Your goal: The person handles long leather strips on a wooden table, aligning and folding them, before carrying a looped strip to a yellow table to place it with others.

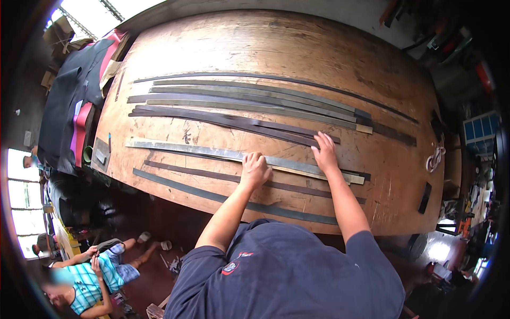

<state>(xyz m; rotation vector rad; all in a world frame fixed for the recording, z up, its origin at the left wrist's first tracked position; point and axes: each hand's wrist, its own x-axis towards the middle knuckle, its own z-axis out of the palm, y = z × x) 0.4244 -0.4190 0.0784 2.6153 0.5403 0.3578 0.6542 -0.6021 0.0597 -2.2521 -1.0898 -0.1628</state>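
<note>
Together, our curled left hand (pixel 255 169) and flat right hand (pixel 325 154) press the metal ruler (pixel 212 152) steady over the strips (pixel 234 121), gripping nothing.

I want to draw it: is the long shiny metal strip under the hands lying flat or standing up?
Flat. The long grey metal strip lies flat along the brown wooden table; both hands press on it.

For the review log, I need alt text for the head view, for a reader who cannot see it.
A person leans over a wooden table, left hand and right hand pressing on a long metal strip among many dark strips laid lengthwise. Another person sits on the floor at lower left.
</note>
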